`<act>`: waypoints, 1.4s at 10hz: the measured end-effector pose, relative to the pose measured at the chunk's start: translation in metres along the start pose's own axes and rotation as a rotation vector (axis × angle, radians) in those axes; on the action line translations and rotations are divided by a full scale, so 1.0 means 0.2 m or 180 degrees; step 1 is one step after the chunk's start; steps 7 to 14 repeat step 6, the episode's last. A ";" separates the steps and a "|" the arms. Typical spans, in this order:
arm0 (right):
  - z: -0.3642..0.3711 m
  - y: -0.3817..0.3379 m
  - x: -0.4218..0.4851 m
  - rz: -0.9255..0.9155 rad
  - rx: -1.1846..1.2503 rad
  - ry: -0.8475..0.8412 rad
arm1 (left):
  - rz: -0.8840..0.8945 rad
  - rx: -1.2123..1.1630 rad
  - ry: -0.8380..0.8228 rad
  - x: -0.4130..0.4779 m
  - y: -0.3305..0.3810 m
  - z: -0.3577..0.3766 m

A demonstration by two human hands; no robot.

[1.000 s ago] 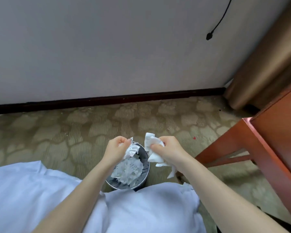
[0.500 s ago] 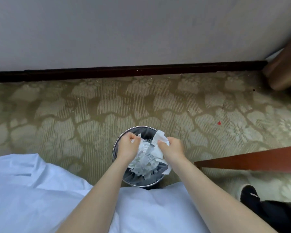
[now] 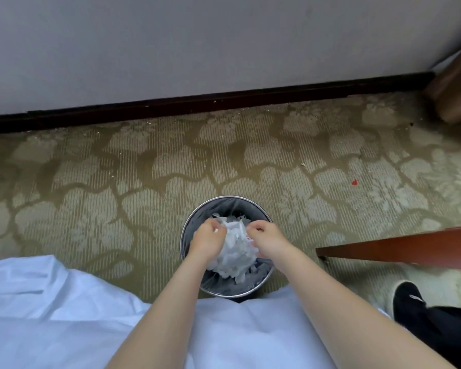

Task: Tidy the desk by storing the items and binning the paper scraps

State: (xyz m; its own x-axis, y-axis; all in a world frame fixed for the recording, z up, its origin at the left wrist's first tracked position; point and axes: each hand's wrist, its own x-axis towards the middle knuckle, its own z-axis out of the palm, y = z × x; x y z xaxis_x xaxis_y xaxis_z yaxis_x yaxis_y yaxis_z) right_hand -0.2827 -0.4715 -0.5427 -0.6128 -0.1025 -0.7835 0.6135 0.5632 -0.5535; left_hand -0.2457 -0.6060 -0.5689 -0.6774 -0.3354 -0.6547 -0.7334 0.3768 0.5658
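A small round metal bin (image 3: 187, 228) with a dark liner stands on the patterned carpet straight below me. Crumpled white paper scraps (image 3: 236, 253) fill its middle. Both my hands are down in the bin's mouth, on either side of the heap. My left hand (image 3: 206, 239) has its fingers curled round a bit of the paper scraps, with white showing between the fingers. On the right side of the heap my right hand (image 3: 267, 237) curls its fingers over the top of the scraps. The undersides of both hands are hidden.
A red-brown wooden rail (image 3: 410, 249) juts in from the right, close to the bin. My black shoe (image 3: 408, 296) is below it. A brown curtain (image 3: 455, 86) hangs in the far right corner. A dark skirting board (image 3: 224, 102) runs along the wall. My white garment (image 3: 51, 315) covers the foreground.
Both hands have sunk from above the bin into its mouth, taking the paper scraps down onto the heap. My view has tilted further down, so the bin sits more central.
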 end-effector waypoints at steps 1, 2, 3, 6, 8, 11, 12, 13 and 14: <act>-0.07 0.02 -0.04 -0.0041 -0.0039 -0.0061 | 0.0052 0.0302 -0.0157 -0.01 0.03 -0.02; -0.15 0.04 -0.09 -0.0204 -0.0043 -0.0008 | 0.0347 0.0589 -0.0315 -0.07 0.07 -0.02; -0.23 0.04 -0.18 -0.0352 -0.0032 -0.0025 | 0.0826 0.0965 -0.0495 -0.18 0.15 -0.01; -0.57 0.04 -0.57 -0.0823 -0.1092 0.0006 | 0.1777 0.1882 -0.0773 -0.57 0.47 0.00; -0.57 0.04 -0.57 -0.0823 -0.1092 0.0006 | 0.1777 0.1882 -0.0773 -0.57 0.47 0.00; -0.57 0.04 -0.57 -0.0823 -0.1092 0.0006 | 0.1777 0.1882 -0.0773 -0.57 0.47 0.00; -0.57 0.04 -0.57 -0.0823 -0.1092 0.0006 | 0.1777 0.1882 -0.0773 -0.57 0.47 0.00; -0.57 0.04 -0.57 -0.0823 -0.1092 0.0006 | 0.1777 0.1882 -0.0773 -0.57 0.47 0.00; -0.57 0.04 -0.57 -0.0823 -0.1092 0.0006 | 0.1777 0.1882 -0.0773 -0.57 0.47 0.00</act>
